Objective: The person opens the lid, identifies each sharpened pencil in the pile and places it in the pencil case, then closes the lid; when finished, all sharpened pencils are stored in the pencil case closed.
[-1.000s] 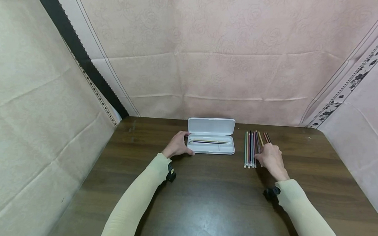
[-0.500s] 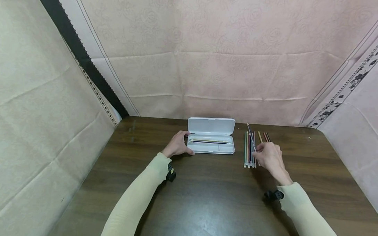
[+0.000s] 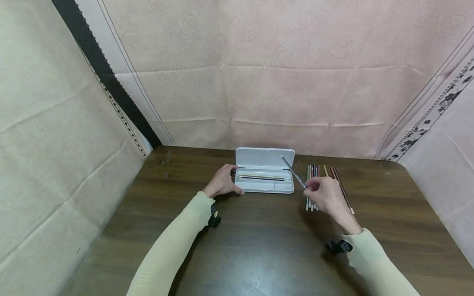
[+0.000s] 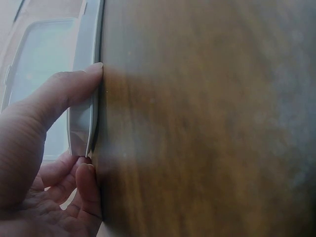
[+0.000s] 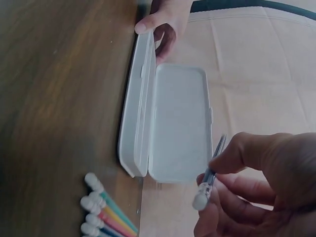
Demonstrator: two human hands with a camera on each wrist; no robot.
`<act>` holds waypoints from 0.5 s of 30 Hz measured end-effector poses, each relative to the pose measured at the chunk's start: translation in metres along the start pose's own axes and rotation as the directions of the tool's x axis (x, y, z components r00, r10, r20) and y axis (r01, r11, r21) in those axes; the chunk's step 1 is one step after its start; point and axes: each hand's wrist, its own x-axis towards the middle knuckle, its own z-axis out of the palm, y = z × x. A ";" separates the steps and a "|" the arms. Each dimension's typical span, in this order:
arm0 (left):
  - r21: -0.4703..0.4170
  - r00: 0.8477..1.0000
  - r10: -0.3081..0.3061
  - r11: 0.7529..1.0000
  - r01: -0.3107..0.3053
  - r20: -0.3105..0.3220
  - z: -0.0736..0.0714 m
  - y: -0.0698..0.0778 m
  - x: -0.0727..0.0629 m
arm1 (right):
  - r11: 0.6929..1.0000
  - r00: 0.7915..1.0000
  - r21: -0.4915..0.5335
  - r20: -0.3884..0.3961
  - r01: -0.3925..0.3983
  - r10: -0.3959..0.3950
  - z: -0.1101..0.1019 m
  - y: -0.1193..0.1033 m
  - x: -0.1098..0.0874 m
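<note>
A white pencil case (image 3: 255,188) stands with its lid (image 3: 265,158) raised at the back of the table, and a few pencils (image 3: 259,177) lie lengthwise inside. My left hand (image 3: 222,181) grips the case's left end, thumb on the front wall and fingers round the side. Between thumb and fingers, my right hand (image 3: 327,197) pinches a dark pencil (image 3: 293,171) near its white eraser end; the tip points up and left, before the lid's right side. Partly behind that hand is a row of coloured pencils (image 3: 310,203), whose white erasers (image 5: 91,180) show in the right wrist view.
Dark brown pencils (image 3: 344,194) lie slanted right of the row, with a yellow pencil (image 3: 325,170) between. The wooden table (image 3: 257,244) ends at a pale cloth backdrop (image 3: 270,101); more cloth hangs at both sides.
My right hand has picked the dark pencil out of the row and moved left, swinging its tip toward the case. My left hand has stayed on the case.
</note>
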 end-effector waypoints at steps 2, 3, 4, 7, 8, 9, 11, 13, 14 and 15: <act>0.001 1.000 0.001 1.000 -0.001 -0.001 -0.001 0.001 -0.001 | 0.999 0.999 0.008 0.002 0.033 -0.033 0.002 -0.003 0.003; 0.000 1.000 0.001 1.000 -0.001 -0.001 -0.001 0.001 -0.001 | 0.999 0.999 0.017 0.005 0.046 -0.046 0.004 -0.004 0.004; -0.001 1.000 0.001 1.000 -0.001 0.000 -0.001 0.001 -0.001 | 0.998 0.998 0.024 0.004 0.062 -0.062 0.005 -0.005 0.006; -0.001 1.000 0.001 1.000 -0.001 0.004 -0.001 0.002 -0.002 | 0.993 0.994 0.038 -0.001 0.113 -0.113 0.010 -0.007 0.013; 0.000 1.000 0.000 1.000 0.000 0.004 -0.001 0.002 -0.002 | 0.990 0.991 0.044 0.001 0.134 -0.134 0.011 -0.007 0.015; 0.000 1.000 -0.001 1.000 0.001 0.003 -0.001 0.002 -0.002 | 0.987 0.988 0.045 0.004 0.152 -0.152 0.013 -0.007 0.017; 0.000 1.000 -0.002 1.000 0.002 0.004 -0.001 0.002 -0.002 | 0.981 0.982 0.049 0.016 0.189 -0.190 0.015 -0.006 0.022; 0.001 1.000 -0.003 1.000 0.003 0.003 -0.001 0.002 -0.001 | 0.972 0.972 0.048 0.038 0.228 -0.230 0.018 -0.006 0.028; 0.001 1.000 -0.004 1.000 0.004 0.002 -0.001 0.002 -0.001 | 0.968 0.968 0.050 0.050 0.245 -0.247 0.020 -0.005 0.031; 0.002 1.000 -0.004 1.000 0.004 0.002 -0.001 0.001 -0.001 | 0.965 0.963 0.039 0.062 0.259 -0.261 0.022 -0.004 0.034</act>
